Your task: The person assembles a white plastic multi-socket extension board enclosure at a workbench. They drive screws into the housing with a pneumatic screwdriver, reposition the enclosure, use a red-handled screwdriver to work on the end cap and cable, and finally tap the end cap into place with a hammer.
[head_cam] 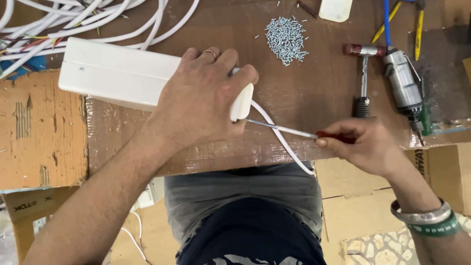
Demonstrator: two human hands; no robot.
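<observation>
Worn brown bench (304,93), taped along its near edge, carries our work. Our left hand (198,100) clamps the white plastic housing (115,73) flat near the left edge, fingers curled over its rounded end. Our right hand (365,145) pinches the red-handled screwdriver (294,130), tip at the housing's end by the white cord (282,140). Best kept: blade square to the screw, steady downward hold. Loose screws (286,39) lie toward the far edge.

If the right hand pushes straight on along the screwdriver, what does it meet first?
The right hand points the screwdriver leftward. Its tip already seems to sit at the end of the white box, just under the left hand. So the box comes first; depth there is unclear.
</observation>
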